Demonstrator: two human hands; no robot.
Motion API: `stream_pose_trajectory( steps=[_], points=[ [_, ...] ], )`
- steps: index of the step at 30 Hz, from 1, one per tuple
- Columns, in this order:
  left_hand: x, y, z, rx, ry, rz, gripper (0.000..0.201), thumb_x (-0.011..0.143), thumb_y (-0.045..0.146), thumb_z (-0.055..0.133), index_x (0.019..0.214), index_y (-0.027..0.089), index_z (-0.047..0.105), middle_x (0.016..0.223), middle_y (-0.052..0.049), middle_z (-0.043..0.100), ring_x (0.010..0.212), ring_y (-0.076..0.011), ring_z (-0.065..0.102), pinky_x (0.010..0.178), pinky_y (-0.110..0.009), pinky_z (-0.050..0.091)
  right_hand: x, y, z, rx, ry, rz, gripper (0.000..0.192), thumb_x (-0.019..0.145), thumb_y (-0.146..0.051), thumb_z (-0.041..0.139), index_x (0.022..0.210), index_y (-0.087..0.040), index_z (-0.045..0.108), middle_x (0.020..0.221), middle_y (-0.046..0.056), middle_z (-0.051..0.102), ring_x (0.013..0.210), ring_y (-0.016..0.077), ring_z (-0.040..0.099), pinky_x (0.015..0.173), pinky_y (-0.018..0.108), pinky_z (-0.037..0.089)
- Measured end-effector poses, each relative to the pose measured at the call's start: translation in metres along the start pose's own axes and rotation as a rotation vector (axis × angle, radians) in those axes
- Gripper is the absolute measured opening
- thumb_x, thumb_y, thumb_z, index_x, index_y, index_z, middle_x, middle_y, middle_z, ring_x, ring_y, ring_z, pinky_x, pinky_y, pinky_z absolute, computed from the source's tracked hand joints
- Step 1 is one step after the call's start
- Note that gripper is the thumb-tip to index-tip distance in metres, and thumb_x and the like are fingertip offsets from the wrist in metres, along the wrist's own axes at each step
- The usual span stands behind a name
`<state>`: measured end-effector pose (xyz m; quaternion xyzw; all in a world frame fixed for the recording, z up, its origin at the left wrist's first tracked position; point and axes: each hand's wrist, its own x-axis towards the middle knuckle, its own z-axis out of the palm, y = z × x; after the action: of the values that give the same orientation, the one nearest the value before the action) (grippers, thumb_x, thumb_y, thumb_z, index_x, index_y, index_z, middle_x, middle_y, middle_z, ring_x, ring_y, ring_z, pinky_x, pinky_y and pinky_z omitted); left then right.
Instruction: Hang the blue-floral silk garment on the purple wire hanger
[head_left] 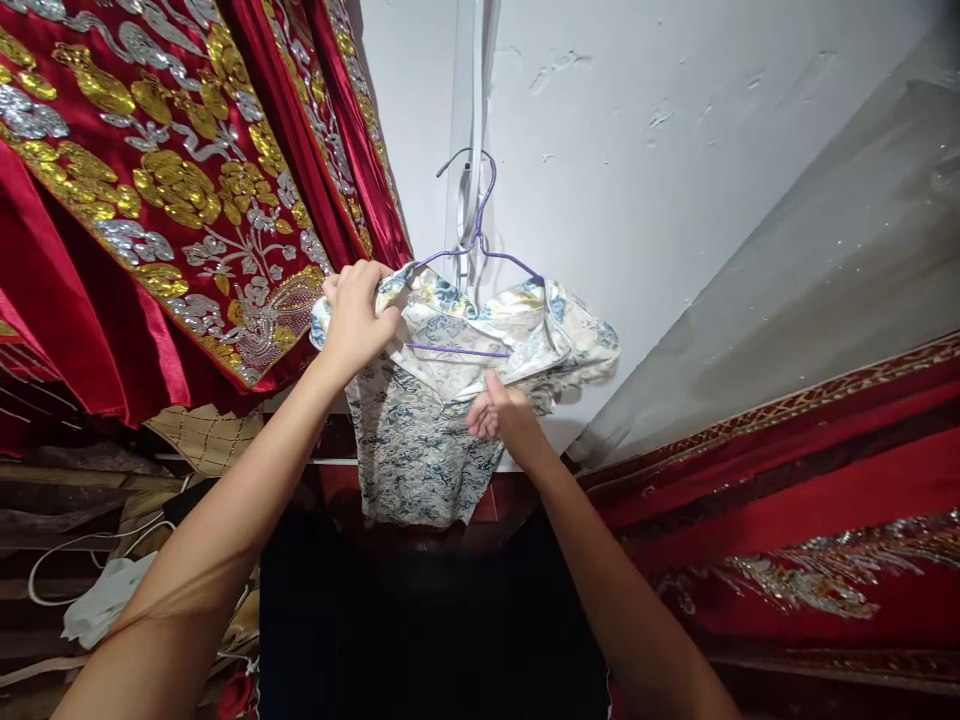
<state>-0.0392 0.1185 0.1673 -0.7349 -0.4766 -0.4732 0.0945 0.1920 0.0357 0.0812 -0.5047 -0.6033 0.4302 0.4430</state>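
A short-sleeved white dress with blue and yellow pattern (420, 465) hangs in front of me on a purple wire hanger (480, 225). Its neckline is loose, and the hanger's lower bar shows across the opening. My left hand (358, 315) is closed around the shoulder of the dress on the left, thumb in front. At the right edge of the neckline, my right hand (502, 412) has its thumb up and fingers curled, pinching the cloth near the overlap. The right shoulder of the dress drapes over the hanger's other arm.
A red garment with gold and silver embroidery (180, 200) hangs at upper left. A white pole (472, 90) runs down the wall (637, 150). Clear plastic sheeting (787, 280) covers red embroidered fabric (825, 500) at right. A white cloth (109, 600) and a cable lie at lower left.
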Motion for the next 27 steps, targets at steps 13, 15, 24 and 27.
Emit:
stream_pose_trajectory(
  steps=[13,15,24,27],
  points=[
    [-0.016,0.006,0.005,-0.085,-0.001,-0.018,0.031,0.073,0.017,0.054,0.102,0.025,0.061,0.104,-0.006,0.065,0.102,-0.0286,0.057,0.103,-0.05,0.037,0.025,0.066,0.034,-0.028,0.113,0.116,0.048,0.089,-0.057,0.046,0.087,-0.016,0.072,0.07,0.007,0.072,0.051,0.016,0.058,0.05,0.026,0.043],
    [-0.017,0.007,0.006,-0.09,-0.007,-0.028,0.031,0.074,0.017,0.054,0.103,0.026,0.062,0.103,-0.005,0.066,0.102,-0.0285,0.057,0.103,-0.05,0.038,0.033,0.065,0.028,-0.041,0.157,0.188,0.054,0.089,-0.063,0.044,0.077,-0.017,0.07,0.061,0.007,0.068,0.048,0.0157,0.056,0.051,0.027,0.044],
    [-0.042,0.006,0.011,-0.134,0.018,-0.02,0.057,0.084,0.035,0.062,0.14,0.03,0.051,0.147,-0.008,0.052,0.14,-0.0326,0.042,0.121,-0.055,0.025,0.011,0.093,0.046,0.037,0.122,0.304,0.039,0.084,-0.049,0.055,0.06,-0.02,0.06,0.058,0.007,0.066,0.045,0.0158,0.052,0.048,0.029,0.044],
    [-0.088,0.02,0.029,-0.28,0.026,-0.117,0.068,0.09,0.042,0.059,0.153,0.032,0.037,0.165,-0.006,0.031,0.153,-0.032,0.024,0.125,-0.054,0.02,-0.021,0.095,0.066,0.128,0.175,0.284,0.044,0.087,-0.058,0.049,0.062,-0.022,0.056,0.057,0.005,0.06,0.05,0.0181,0.054,0.051,0.032,0.047]
  ],
)
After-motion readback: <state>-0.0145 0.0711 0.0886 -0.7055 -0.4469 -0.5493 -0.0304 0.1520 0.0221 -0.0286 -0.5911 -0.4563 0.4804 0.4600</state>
